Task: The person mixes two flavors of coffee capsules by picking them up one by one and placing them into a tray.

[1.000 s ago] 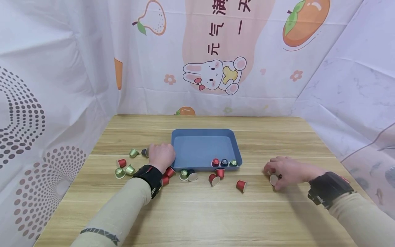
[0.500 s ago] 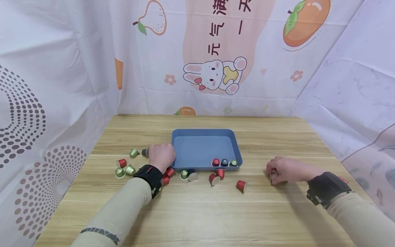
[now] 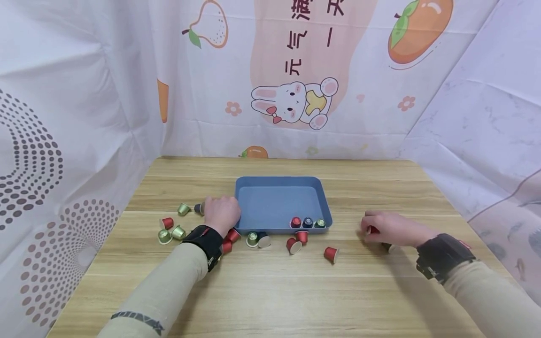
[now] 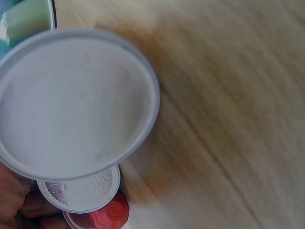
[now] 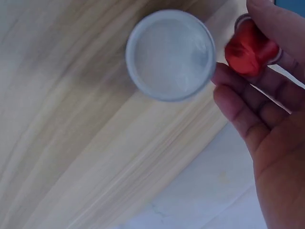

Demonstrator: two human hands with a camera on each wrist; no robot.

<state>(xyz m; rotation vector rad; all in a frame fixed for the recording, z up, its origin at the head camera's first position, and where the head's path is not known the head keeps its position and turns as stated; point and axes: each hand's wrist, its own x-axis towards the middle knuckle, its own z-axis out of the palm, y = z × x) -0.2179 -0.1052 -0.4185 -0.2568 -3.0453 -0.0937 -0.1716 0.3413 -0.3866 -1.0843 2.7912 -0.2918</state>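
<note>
My right hand (image 3: 389, 228) is at the right of the table, pinching a red coffee capsule (image 5: 250, 50) between thumb and fingers. A dark capsule (image 3: 386, 247) lies under this hand; a pale round lid (image 5: 171, 55) shows just past the fingertips in the right wrist view. My left hand (image 3: 221, 214) is at the left edge of the blue tray (image 3: 276, 204), its fingers mostly hidden. In the left wrist view a large white capsule lid (image 4: 76, 105) covers much of the scene, with fingers (image 4: 14, 193) at lower left beside a smaller lid (image 4: 83, 191) and a red capsule (image 4: 112, 213).
In the tray's front right corner stand a red capsule (image 3: 296, 222), a dark capsule (image 3: 307, 222) and a green capsule (image 3: 320, 223) in a row. Several loose capsules lie left of the tray and along its front. A lone red capsule (image 3: 331, 254) sits between tray and right hand.
My right hand has turned and shifted slightly: a pale lid showed at its fingers earlier, now a red capsule does. The dark capsule shows beneath it. My left hand and the tray stay put.
</note>
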